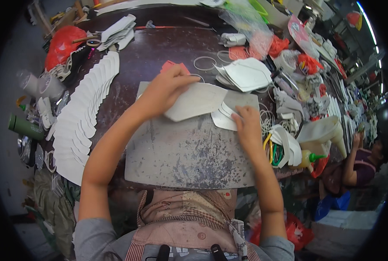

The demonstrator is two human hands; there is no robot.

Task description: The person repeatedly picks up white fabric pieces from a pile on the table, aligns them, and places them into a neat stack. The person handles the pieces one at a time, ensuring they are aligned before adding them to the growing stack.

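Observation:
My left hand point(165, 90) is closed on the left edge of a broad white panel point(198, 102) with angled corners, held above the grey, worn board point(176, 150). Just right of it, my right hand point(247, 124) pinches a few small white curved pieces point(222, 118), which partly overlap one another. A red piece point(173, 67) shows behind my left hand. Along the left side of the table, many white pieces point(83, 104) lie overlapped in a long curved fan. Beyond my right hand rests a stack of white panels point(248, 74).
To the right stand a yellow bottle with a green tip point(307, 158) and a cloudy plastic jug point(318, 132). White cord loops point(205, 63) lie behind the board. A green cylinder point(25, 126) and red bag point(65, 43) are at left. Another person point(362, 167) sits far right.

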